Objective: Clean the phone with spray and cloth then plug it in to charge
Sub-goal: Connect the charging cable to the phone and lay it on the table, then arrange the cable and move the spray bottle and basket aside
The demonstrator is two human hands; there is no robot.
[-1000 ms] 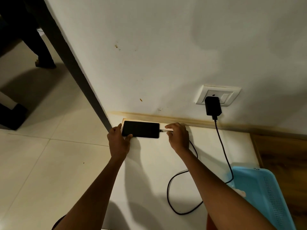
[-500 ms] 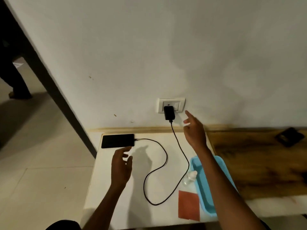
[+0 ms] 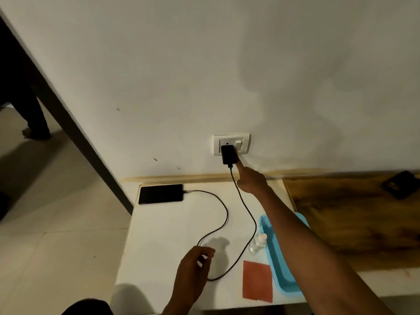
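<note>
Left hand [image 3: 193,267]: hovering over the white tabletop [image 3: 159,246] at 6 o'clock, fingers loosely curled, gripping nothing.
Orange cloth [image 3: 257,281]: lying flat at 5 o'clock, just beside the blue tray [image 3: 276,251].
Clear spray bottle [image 3: 258,243]: lying against the tray's left rim.
Black charging cable [image 3: 223,223]: looping across the tabletop, running into the phone's right end.
Black phone [image 3: 161,193]: lying flat, screen dark, at the tabletop's far left corner, 11 o'clock.
Right hand [image 3: 251,181]: reaching toward 12 o'clock, index finger extended, the other fingers curled, tip touching the wall socket plate [image 3: 231,138] beside the black charger adapter [image 3: 229,154], which is sitting plugged in.
</note>
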